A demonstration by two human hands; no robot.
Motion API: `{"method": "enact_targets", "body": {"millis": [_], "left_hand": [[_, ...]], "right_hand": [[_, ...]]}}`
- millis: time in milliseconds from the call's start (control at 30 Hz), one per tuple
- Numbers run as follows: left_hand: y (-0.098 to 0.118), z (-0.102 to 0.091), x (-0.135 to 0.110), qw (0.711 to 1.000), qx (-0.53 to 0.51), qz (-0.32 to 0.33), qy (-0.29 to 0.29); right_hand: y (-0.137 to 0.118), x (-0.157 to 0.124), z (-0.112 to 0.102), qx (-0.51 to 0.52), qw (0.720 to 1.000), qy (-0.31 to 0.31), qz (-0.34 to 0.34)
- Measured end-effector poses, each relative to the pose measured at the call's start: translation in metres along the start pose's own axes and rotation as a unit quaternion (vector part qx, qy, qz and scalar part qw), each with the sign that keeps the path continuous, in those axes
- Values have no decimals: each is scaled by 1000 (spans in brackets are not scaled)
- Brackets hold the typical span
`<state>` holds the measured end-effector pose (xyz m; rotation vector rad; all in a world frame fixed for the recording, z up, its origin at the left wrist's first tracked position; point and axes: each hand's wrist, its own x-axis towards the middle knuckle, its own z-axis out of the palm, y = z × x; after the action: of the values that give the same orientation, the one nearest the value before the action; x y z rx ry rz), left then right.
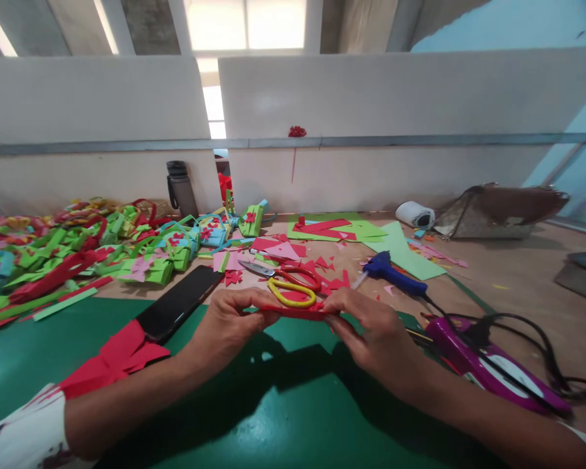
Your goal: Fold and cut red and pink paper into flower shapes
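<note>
A folded piece of red paper [297, 314] is stretched between my two hands, just above the green table surface [273, 417]. My left hand [237, 322] pinches its left end between thumb and fingers. At the other end my right hand [366, 326] grips it the same way. Right behind the paper lie scissors [293, 293] with one yellow and one red handle loop, blades pointing left. Red paper scraps [334, 283] are scattered around them. A blue glue gun [395, 273] rests beyond my right hand.
A black phone [180, 303] and red paper cutouts [122, 355] lie at left. Behind them is a heap of green, blue and red paper baskets [146, 267] near a dark bottle [180, 189]. A purple power strip [493, 365] with cables and a handbag [502, 212] are at right.
</note>
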<state>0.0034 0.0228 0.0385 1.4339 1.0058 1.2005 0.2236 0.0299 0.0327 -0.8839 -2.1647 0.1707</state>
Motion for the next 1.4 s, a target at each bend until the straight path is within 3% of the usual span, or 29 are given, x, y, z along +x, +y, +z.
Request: {"method": "enact_targets", "body": {"millis": [200, 400, 633, 800, 933, 1200, 1267, 1400], "left_hand": [[-6, -4, 0, 994, -74, 73, -17], [-11, -5, 1, 992, -87, 91, -29], [-7, -2, 3, 997, -73, 38, 8], [-8, 1, 2, 997, -43, -49, 38], [-14, 3, 0, 992, -70, -98, 26], [-20, 6, 2, 981, -134, -140, 32], [-19, 8, 1, 980, -133, -143, 33], [-16, 10, -2, 984, -112, -140, 11]], "right_hand": [[3, -5, -3, -71, 981, 82, -160], [4, -5, -3, -80, 974, 88, -193], [6, -3, 1, -19, 992, 84, -89], [3, -3, 2, 52, 995, 69, 56], [-2, -2, 2, 120, 979, 36, 160], [-4, 0, 9, 245, 928, -39, 278], [-5, 1, 11, 253, 922, -70, 285], [-5, 1, 10, 212, 951, -76, 213]]}}
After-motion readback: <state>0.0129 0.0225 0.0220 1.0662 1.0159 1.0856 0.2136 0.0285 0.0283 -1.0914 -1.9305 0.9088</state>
